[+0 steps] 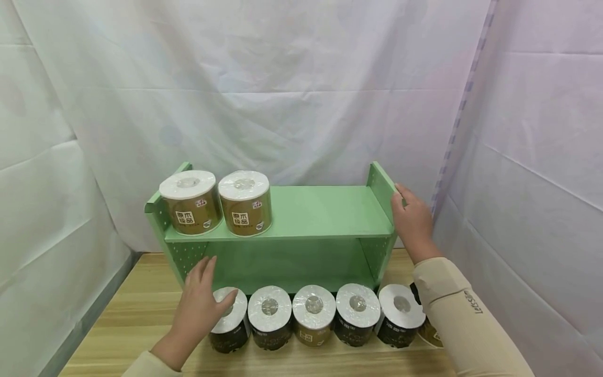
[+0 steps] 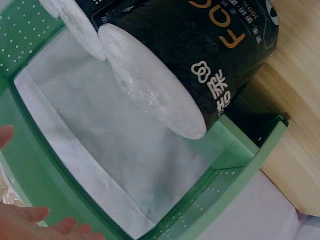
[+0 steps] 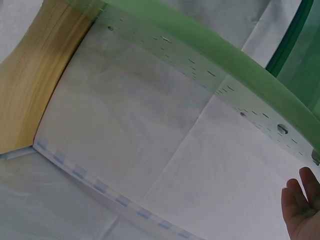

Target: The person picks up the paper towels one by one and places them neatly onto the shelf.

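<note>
A green two-tier shelf (image 1: pixel 320 209) stands on the table. Two toilet paper rolls in brown wrappers, a left one (image 1: pixel 190 204) and a right one (image 1: pixel 245 204), sit upright at the left of its upper board. My right hand (image 1: pixel 413 222) is at the outer side of the shelf's right panel (image 1: pixel 382 191), fingertips right at its edge; the right wrist view shows its fingers (image 3: pixel 295 197) fairly straight. With fingers spread, my left hand (image 1: pixel 200 301) hovers before the shelf's left side and partly covers the leftmost black-wrapped roll (image 1: pixel 229 335). Nothing shows in either hand.
Along the shelf's front stand more rolls: black ones (image 1: pixel 270 317), a brown one (image 1: pixel 313 314) mid-row, and a brown one (image 1: pixel 431 335) partly behind my right sleeve. The wooden table (image 1: pixel 118 319) extends on the left. White cloth (image 1: pixel 282 104) hangs behind and at both sides.
</note>
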`<state>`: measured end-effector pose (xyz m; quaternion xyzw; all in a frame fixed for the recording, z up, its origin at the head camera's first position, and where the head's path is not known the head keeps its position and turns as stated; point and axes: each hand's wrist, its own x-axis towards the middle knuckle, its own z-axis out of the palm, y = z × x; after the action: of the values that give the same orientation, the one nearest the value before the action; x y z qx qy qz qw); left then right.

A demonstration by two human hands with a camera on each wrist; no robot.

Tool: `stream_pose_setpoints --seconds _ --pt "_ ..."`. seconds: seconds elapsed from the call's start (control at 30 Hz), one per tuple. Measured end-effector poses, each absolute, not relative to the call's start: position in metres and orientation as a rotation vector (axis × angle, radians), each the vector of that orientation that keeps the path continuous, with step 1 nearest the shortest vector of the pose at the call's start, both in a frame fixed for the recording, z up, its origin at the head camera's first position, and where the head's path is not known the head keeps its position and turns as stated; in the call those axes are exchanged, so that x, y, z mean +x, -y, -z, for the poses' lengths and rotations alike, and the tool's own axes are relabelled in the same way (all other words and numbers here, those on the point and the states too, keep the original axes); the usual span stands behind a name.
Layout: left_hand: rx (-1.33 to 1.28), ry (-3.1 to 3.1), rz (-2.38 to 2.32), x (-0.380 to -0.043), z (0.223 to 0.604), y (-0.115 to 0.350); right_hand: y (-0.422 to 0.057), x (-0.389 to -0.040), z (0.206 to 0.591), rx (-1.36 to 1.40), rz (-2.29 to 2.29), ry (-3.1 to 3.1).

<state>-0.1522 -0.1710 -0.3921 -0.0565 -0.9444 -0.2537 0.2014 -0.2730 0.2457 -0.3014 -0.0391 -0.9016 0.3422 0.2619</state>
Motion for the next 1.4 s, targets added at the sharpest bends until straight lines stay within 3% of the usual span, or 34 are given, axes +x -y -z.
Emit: stream_pose_setpoints --seconds 1.4 --pt "-0.2 3.016 0.607 -0.174 0.421 0.185 -0.245 -0.276 0.304 -0.108 -0.933 2.413"
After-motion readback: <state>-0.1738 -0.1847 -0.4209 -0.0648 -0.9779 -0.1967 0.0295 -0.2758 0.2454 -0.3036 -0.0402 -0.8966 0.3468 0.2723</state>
